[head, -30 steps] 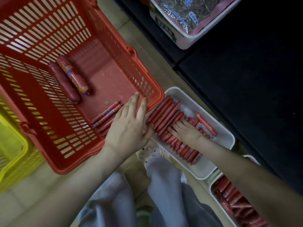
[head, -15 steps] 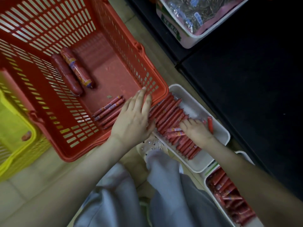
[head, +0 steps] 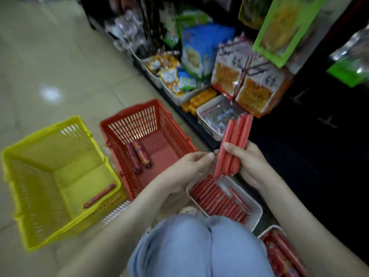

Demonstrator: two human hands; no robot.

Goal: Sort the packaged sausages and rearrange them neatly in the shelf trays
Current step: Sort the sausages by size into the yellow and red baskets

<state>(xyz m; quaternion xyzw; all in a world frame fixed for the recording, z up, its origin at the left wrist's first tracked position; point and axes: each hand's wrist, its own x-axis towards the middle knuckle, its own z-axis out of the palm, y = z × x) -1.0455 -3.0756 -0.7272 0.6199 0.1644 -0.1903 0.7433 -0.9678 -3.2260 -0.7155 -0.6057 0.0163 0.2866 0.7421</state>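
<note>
On my feed the shelf [head: 199, 48] of snack packets runs along the right. A yellow basket [head: 40, 196] and a red basket [head: 135, 120] sit side by side on the floor, and the left forearm crosses the red one's near corner. Knees [head: 199, 246] hide the near edge of the white tray [head: 257, 212], which is lined with packed sausages [head: 215, 198]. Above it the right hand [head: 249, 162] clamps a bundle of sausages [head: 233, 144], nearly upright. The left hand [head: 191, 164] curls just beside it; I cannot tell if it grips. 2 thick sausages [head: 137, 156] lie in the red basket, 1 thin sausage [head: 99, 195] in the yellow
</note>
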